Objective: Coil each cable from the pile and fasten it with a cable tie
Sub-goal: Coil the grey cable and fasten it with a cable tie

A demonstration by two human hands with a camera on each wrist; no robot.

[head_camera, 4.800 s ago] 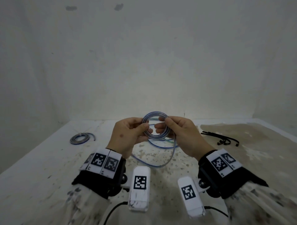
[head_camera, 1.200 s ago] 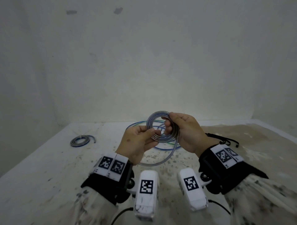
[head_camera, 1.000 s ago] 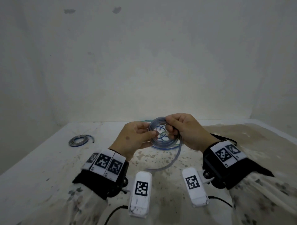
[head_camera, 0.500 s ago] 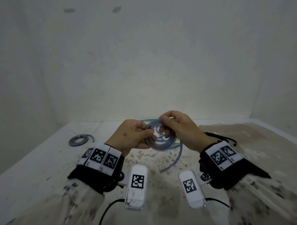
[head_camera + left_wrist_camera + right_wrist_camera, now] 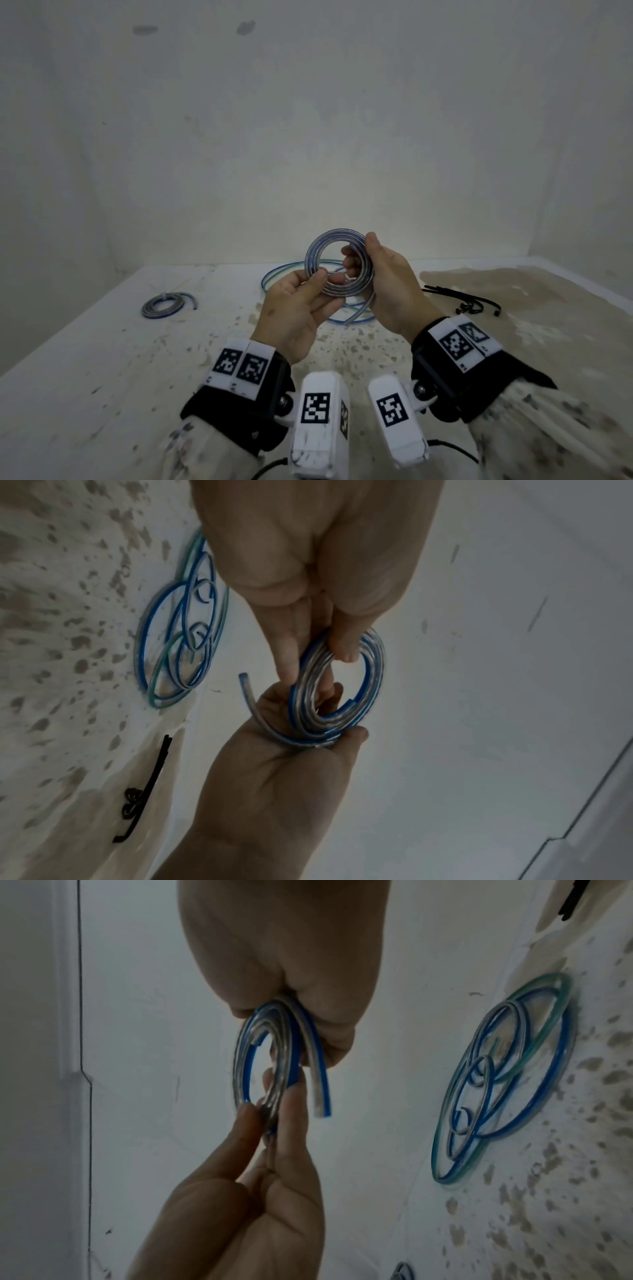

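Observation:
A clear cable with a blue stripe is wound into a small coil (image 5: 317, 255) held upright above the table. My left hand (image 5: 327, 279) pinches the coil's lower left between thumb and fingers. My right hand (image 5: 359, 248) grips its right side, fingers through the loop and thumb on top. A short free end (image 5: 358, 313) hangs below the coil, also visible in the left wrist view (image 5: 247, 689) and the right wrist view (image 5: 322, 1096). Black cable ties (image 5: 462, 301) lie on the table to the right, apart from both hands.
Loose blue and green cables (image 5: 284, 274) lie in loops on the stained white table (image 5: 102, 359) behind my hands. One bundled coil (image 5: 164, 305) rests at the left. White walls close the back and sides.
The long tail that hung toward the table has been wound in; only a short end is left. Both hands have lifted the coil slightly, and the right thumb now sits on top.

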